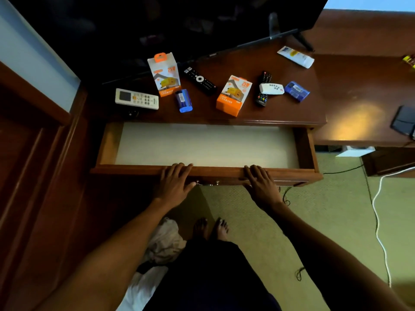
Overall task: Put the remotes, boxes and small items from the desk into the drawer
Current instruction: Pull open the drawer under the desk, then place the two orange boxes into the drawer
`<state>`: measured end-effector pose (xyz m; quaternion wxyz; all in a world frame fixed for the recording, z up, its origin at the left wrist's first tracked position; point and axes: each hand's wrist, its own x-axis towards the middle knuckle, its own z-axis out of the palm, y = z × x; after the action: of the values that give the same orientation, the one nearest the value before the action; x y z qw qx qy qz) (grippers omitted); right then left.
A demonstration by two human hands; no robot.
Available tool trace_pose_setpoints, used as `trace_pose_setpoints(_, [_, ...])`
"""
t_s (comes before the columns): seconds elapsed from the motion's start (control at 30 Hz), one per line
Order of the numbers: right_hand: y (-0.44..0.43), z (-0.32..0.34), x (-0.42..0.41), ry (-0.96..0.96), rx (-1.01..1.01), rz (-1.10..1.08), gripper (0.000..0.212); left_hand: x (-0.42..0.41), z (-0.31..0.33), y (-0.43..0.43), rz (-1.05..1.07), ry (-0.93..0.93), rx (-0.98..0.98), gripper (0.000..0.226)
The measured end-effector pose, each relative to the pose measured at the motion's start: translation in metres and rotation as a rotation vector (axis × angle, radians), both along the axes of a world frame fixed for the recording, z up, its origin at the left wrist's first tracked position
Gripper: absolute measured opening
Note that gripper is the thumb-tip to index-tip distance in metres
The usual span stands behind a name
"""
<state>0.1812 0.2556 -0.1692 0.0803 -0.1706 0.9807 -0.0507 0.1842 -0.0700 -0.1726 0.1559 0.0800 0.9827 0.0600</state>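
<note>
The wooden drawer (306,149) is pulled out with a bare white lining. My left hand (174,184) and my right hand (261,186) rest flat on its front edge, fingers over the rim, holding nothing else. On the desk (280,113) behind lie a white AC remote (136,98), two orange-and-white charger boxes (165,74) (233,95), a blue cylinder (183,101), a black remote (199,80), a second black remote (262,95) with a small white remote (271,88) across it, a blue packet (296,91) and a white tube (296,56).
A TV (179,25) on a stand leans over the back of the desk. A lower desk section (359,117) with a dark pad (404,120) extends right. Cables (379,221) trail on the carpet. My feet and some cloth are below the drawer.
</note>
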Motion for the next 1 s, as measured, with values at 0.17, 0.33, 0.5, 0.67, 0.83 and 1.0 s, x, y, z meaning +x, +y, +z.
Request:
trace_pose_setpoints(0.17, [-0.002, 0.004, 0.028, 0.046, -0.021, 0.019, 0.063, 0.029, 0.006, 0.003, 0.029, -0.002, 0.018, 0.067])
trace_pose_setpoints(0.33, [-0.003, 0.016, 0.026, -0.004, -0.075, -0.013, 0.044, 0.035, 0.010, 0.006, 0.025, 0.068, 0.031, 0.065])
trace_pose_setpoints(0.5, [-0.004, 0.039, -0.008, 0.019, -0.052, -0.024, 0.050, 0.003, 0.035, 0.007, 0.005, 0.103, 0.135, 0.066])
trace_pose_setpoints(0.67, [-0.030, 0.076, -0.093, 0.134, -0.200, -0.084, 0.051, -0.077, 0.089, 0.001, 0.186, 0.422, 0.366, 0.042])
trace_pose_setpoints(0.83, [-0.050, 0.122, -0.181, 0.118, -0.402, -0.142, 0.040, -0.171, 0.142, -0.026, 0.350, 0.614, 0.467, 0.045])
trace_pose_setpoints(1.0, [-0.062, 0.139, -0.256, 0.022, -0.445, -0.174, 0.055, -0.248, 0.160, -0.055, 0.417, 0.475, 0.356, 0.079])
